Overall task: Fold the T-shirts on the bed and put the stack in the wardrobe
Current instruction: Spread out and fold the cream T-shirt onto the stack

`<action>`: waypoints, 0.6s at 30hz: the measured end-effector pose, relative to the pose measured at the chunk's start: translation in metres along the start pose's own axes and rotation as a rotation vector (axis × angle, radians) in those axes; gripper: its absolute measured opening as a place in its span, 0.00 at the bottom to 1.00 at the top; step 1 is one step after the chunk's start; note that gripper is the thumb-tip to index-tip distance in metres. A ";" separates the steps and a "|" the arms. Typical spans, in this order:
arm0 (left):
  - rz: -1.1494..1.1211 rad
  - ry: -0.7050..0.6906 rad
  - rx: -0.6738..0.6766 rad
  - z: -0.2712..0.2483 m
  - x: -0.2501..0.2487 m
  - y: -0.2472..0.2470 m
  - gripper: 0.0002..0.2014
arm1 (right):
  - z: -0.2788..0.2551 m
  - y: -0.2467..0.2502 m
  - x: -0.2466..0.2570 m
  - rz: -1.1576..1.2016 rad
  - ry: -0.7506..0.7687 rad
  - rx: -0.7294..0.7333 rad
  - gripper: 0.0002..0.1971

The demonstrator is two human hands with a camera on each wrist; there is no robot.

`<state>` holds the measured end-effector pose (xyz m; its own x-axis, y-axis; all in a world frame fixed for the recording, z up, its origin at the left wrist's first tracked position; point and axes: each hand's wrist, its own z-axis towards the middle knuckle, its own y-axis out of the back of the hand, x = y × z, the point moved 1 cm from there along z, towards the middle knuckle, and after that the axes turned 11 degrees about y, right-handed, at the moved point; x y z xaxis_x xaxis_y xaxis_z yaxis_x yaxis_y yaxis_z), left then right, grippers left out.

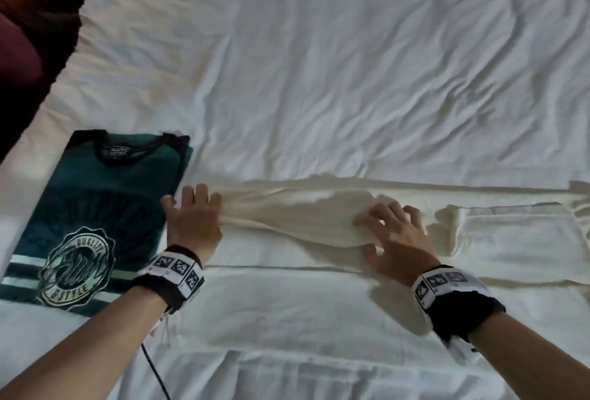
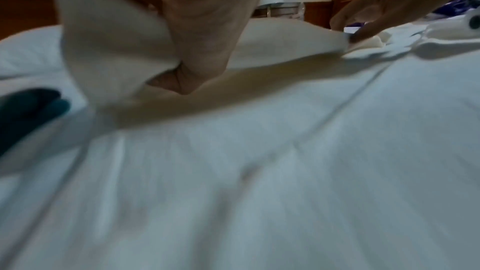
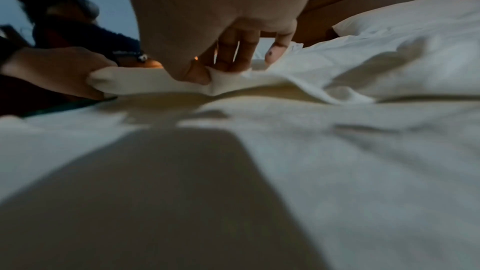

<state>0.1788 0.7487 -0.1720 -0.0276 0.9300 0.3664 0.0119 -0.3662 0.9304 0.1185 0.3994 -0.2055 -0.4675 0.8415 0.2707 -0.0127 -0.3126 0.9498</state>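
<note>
Cream T-shirt mid-fold, pinched up by both hands

The cream T-shirt point(image 1: 319, 217) lies across the bed point(image 1: 351, 64), its long edge raised, probably so it can be carried over into a fold. The left hand point(image 1: 191, 221) at 9 o'clock and the right hand point(image 1: 396, 240) at 3 o'clock each pinch that fabric between thumb and fingers. The folded green T-shirt point(image 1: 95, 208) waits further out at 9 o'clock.

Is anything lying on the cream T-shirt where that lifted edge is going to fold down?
Nothing visible does. Both the left hand and right hand pinch the cream T-shirt's raised edge, and the cloth nearer the person lies bare. The folded green T-shirt sits off to the left.
</note>
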 end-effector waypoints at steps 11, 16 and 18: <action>-0.531 -0.269 -0.247 -0.020 0.038 -0.035 0.21 | 0.004 -0.017 -0.004 0.033 0.147 0.034 0.46; -0.426 -0.257 -0.083 -0.029 0.050 -0.048 0.37 | -0.010 -0.012 0.002 0.091 0.171 -0.050 0.37; -0.420 -0.226 0.067 -0.035 0.049 -0.046 0.41 | -0.017 -0.018 0.007 0.105 0.186 0.060 0.33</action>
<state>0.1416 0.8097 -0.1965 0.1739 0.9831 -0.0570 0.1104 0.0380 0.9932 0.1005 0.4040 -0.2232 -0.6187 0.7081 0.3403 0.0949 -0.3626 0.9271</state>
